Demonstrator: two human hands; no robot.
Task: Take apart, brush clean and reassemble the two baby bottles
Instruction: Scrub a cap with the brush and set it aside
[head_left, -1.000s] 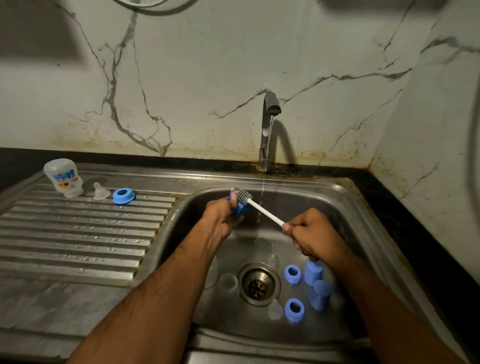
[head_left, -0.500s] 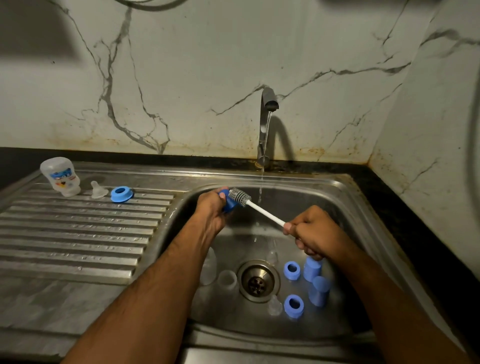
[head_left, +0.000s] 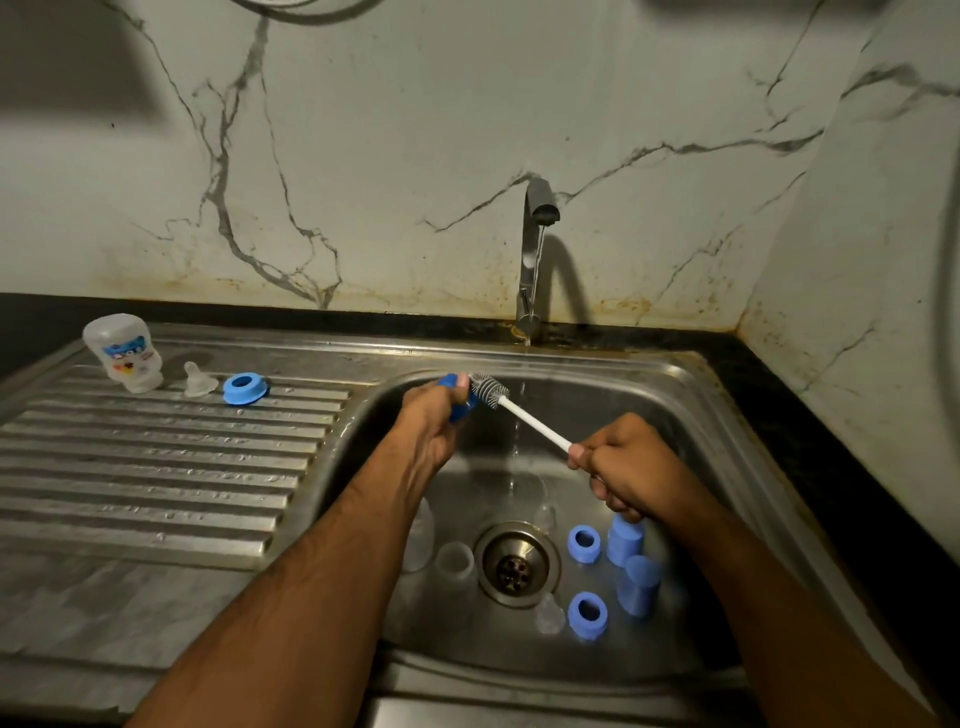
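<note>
I see a steel sink (head_left: 691, 415) with a ribbed surface (head_left: 156, 467) to its left, a marble wall behind, and a tap (head_left: 530, 260) dripping a thin stream into the bowl. On the ribbed part stand a bottle body (head_left: 124, 353) upside down, a clear teat (head_left: 199, 379) and a blue ring (head_left: 244, 388), side by side. Down in the bowl, near the drain (head_left: 517, 564), lie more blue and clear bottle parts. My left hand (head_left: 436, 421) grips a blue cap (head_left: 460, 400) up by the back rim. My right hand (head_left: 628, 467) is curled tight round the white brush (head_left: 519, 413). The brush slants up and to the left, and its bristle head is right at the cap. I think the next push should go along that slant, into the cap.
</note>
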